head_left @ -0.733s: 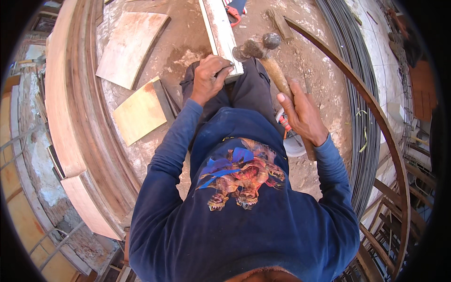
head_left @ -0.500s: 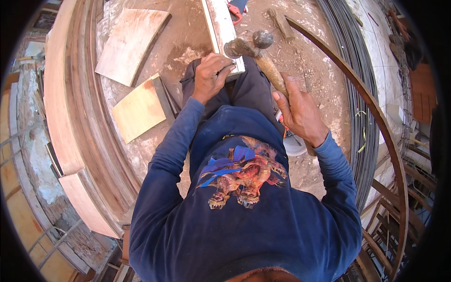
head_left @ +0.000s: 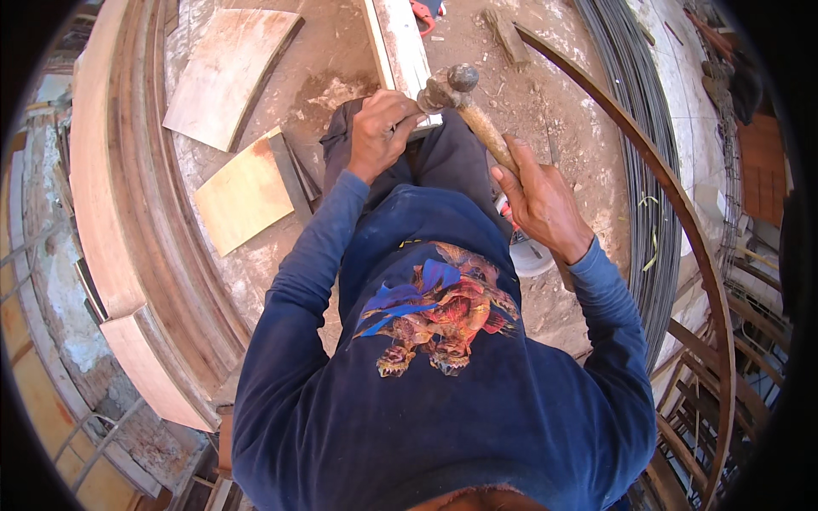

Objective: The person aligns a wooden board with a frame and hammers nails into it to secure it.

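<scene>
A long white-faced wooden board (head_left: 404,55) reaches away from between my knees, its near end by my lap. At that end my left hand (head_left: 378,134) rests along the board's left side, thumb and fingers pinched together. Whatever they pinch is too small or hidden to make out. My right hand (head_left: 545,203) is wrapped round the lower handle of a hammer (head_left: 484,129). The hammer's dark metal head is over the board's end, very close to my left fingertips; whether it touches the board I cannot tell.
A curved plywood piece (head_left: 228,75) and a smaller plywood offcut (head_left: 245,198) lie on the ground to the left, beside a tall curved wooden form (head_left: 119,196). A red-handled tool (head_left: 423,15) lies beyond the board. Rightward are a curved strip (head_left: 652,157) and bundled dark rods (head_left: 652,230).
The hammer head has turned slightly and moved a little nearer my left fingertips. My left hand keeps its pinch at the board's end. The whole view has shifted slightly.
</scene>
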`<state>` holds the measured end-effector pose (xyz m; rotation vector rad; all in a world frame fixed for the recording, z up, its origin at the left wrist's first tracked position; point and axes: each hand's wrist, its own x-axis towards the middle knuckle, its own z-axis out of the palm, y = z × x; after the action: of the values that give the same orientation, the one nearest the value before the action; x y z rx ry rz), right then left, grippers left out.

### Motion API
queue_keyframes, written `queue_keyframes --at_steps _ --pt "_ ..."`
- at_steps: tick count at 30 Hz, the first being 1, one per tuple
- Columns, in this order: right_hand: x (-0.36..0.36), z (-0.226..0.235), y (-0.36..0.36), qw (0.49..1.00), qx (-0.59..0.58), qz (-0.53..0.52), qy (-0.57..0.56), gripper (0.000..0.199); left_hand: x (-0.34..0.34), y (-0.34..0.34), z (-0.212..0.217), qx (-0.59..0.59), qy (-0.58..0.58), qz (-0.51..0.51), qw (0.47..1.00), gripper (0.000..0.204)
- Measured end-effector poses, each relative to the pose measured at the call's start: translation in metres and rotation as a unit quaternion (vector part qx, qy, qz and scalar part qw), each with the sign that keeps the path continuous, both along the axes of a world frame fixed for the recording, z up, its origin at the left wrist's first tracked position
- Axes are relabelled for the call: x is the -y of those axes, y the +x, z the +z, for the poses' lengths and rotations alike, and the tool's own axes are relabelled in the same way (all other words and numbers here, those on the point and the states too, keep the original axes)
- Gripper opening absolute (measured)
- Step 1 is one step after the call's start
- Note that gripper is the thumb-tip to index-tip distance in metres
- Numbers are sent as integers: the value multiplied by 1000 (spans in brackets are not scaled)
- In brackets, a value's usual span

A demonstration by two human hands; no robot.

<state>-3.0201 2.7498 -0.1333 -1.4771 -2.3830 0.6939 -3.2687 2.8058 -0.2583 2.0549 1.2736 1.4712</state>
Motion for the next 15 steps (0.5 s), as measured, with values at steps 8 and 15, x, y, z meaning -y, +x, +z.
queue_keyframes --at_steps 8,15 --pt "5 -2 -5 999 -33 -8 -20 39 1 0 -9 25 -13 4 1000 14" --pt "20 -2 5 987 -150 -60 27 39 -18 -19 14 15 -77 -55 995 15"
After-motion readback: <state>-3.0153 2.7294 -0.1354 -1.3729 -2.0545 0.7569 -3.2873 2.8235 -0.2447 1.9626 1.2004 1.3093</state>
